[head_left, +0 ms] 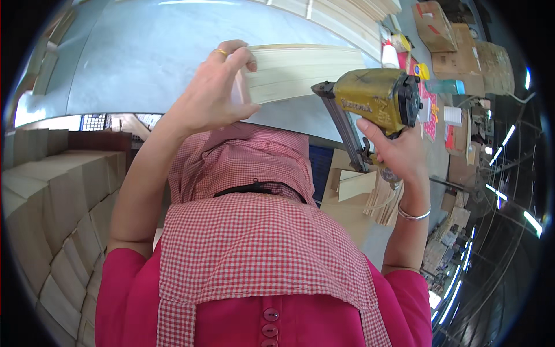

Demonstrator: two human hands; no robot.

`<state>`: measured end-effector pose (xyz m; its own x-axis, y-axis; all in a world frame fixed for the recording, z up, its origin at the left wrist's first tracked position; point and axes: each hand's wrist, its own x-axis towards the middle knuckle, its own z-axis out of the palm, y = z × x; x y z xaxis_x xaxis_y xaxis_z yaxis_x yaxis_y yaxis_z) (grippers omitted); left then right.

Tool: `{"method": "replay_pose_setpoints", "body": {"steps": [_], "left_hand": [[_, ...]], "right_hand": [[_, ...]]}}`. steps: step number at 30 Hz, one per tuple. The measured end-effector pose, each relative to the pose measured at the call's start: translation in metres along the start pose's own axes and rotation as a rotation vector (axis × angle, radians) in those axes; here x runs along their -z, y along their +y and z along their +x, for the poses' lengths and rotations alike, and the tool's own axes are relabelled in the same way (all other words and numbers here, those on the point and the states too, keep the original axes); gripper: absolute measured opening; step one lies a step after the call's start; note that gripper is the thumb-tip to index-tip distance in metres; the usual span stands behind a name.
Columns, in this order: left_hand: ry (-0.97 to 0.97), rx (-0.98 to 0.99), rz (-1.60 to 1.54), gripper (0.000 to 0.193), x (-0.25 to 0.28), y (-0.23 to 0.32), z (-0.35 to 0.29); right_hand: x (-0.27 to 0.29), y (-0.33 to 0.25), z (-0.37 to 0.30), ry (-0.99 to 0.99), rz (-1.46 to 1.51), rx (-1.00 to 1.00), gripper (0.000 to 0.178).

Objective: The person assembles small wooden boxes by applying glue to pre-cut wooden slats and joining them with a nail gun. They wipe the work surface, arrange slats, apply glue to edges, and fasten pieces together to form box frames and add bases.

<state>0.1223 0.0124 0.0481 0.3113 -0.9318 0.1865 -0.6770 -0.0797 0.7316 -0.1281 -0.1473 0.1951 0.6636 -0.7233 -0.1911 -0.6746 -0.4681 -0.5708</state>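
Note:
My left hand (217, 87) spans the left end of a pale wooden piece (303, 68), with the fingers over its far edge and the thumb at its near edge. Fine lines run lengthwise along the wood, and a narrow end board (241, 87) shows beside my palm. My right hand (402, 151) is wrapped round the handle of a yellow-and-black nail gun (370, 98). The gun's nose points left, above the near right corner of the wooden piece and apart from it. Its long magazine slants down toward me.
The wood lies on a pale worktable (144, 52). Long wooden strips (341, 23) lie along its far side. Bottles, a blue-capped container (445, 87) and cardboard boxes (459, 55) stand at the right. Stacked wooden blocks (63, 196) fill the left, and thin slats (381, 202) sit below the gun.

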Motion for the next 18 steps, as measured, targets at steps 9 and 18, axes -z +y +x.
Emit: {"method": "replay_pose_setpoints", "body": {"steps": [9,18], "left_hand": [[0.081,-0.088,-0.144,0.06,-0.009,-0.013,-0.006],[0.158,-0.141,-0.127,0.062,-0.017,-0.018,-0.006]], "right_hand": [[-0.036,-0.023,-0.004,-0.145,0.077,0.128,0.036],[-0.044,-0.029,-0.004,-0.148,0.057,0.097,0.037]]}}
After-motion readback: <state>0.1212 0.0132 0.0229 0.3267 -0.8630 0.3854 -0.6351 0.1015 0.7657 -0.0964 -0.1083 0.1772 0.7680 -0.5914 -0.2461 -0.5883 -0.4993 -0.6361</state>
